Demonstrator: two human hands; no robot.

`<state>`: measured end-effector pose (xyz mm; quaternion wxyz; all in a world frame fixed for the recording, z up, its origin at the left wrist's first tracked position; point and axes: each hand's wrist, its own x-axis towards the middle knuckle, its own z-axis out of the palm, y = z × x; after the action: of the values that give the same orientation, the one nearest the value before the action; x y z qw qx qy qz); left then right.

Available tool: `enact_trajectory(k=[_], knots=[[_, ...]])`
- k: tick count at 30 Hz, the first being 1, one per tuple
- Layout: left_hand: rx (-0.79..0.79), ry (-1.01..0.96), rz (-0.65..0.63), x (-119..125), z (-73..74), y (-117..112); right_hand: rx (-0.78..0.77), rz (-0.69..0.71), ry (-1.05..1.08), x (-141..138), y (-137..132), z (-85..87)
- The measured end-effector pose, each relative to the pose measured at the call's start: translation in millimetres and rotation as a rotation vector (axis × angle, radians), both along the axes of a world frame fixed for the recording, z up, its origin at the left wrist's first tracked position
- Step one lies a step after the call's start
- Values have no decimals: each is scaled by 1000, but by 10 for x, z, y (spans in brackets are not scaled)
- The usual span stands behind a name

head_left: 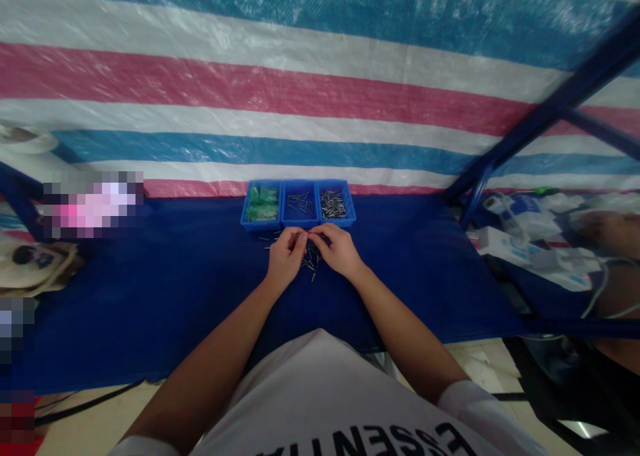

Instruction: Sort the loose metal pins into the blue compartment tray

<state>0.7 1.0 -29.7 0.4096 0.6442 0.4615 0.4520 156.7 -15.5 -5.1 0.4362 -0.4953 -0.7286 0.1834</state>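
Observation:
My left hand [289, 256] and my right hand [340, 249] meet fingertip to fingertip just in front of three joined blue bins. Both are closed in a pinch, and what lies between the fingers is too small to make out. Under and between them, thin dark metal pieces [311, 259], like small screws or pins, are scattered on the blue table. The left bin [261, 226] holds green-tinted clear packets [263, 203]. A few thin metal pieces [300, 204] lie in the middle bin, and the right bin [351, 211] holds a pile of silvery ones [333, 205].
The blue tabletop [175, 289] spreads to both sides. A striped plastic sheet [300, 76] hangs behind it. Right of the table stand a blue metal frame [540, 116] and white power strips [535, 259] with cables. A bag [40, 269] sits at the left edge.

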Motion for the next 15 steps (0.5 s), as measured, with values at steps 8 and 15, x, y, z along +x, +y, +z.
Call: enact_trajectory(k=[8, 15], knots=[[28, 0, 5, -1, -13, 6, -5, -15, -13, 6, 3, -4], [30, 40, 27, 2, 1, 4, 8, -27, 13, -2, 6, -12]])
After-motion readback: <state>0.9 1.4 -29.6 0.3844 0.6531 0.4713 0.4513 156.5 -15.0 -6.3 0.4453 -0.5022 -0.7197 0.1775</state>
